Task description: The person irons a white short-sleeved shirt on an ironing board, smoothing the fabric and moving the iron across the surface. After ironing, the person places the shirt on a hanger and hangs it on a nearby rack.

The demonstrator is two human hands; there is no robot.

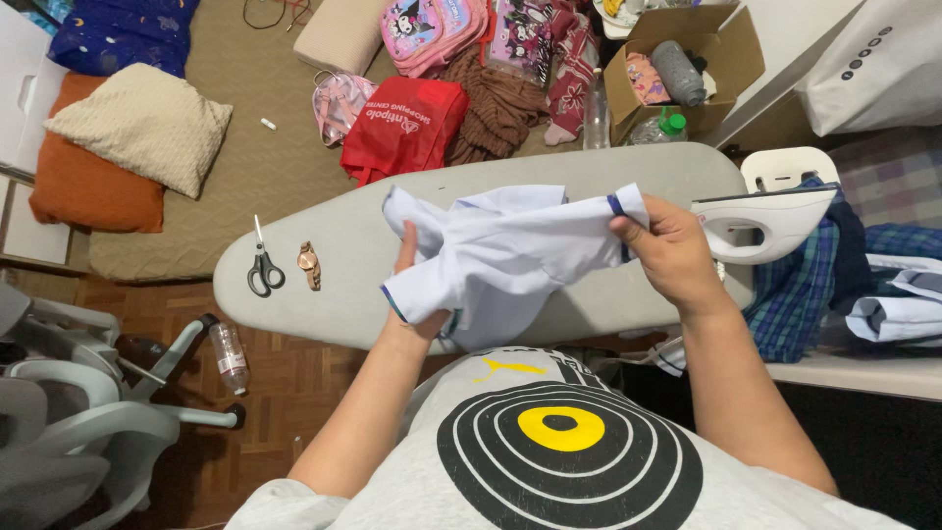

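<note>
- White cloth, a shirt [510,260] with dark-edged trim, is held up at mid-frame above the grey ironing board [334,265].
- The right hand [667,250] pinches its banded cuff, fingers curled shut on the fabric.
- The left hand [412,294] is tucked into the folds from below, grasping the cloth; its fingers are mostly hidden.
- Scissors [261,263] and a wristwatch [310,265] lie on the board's left end.
- A white iron [770,221] rests at the right.
- A red bag [404,126] with white lettering lies in the upper middle.
- An open cardboard box [721,54] sits in the upper right.
</note>
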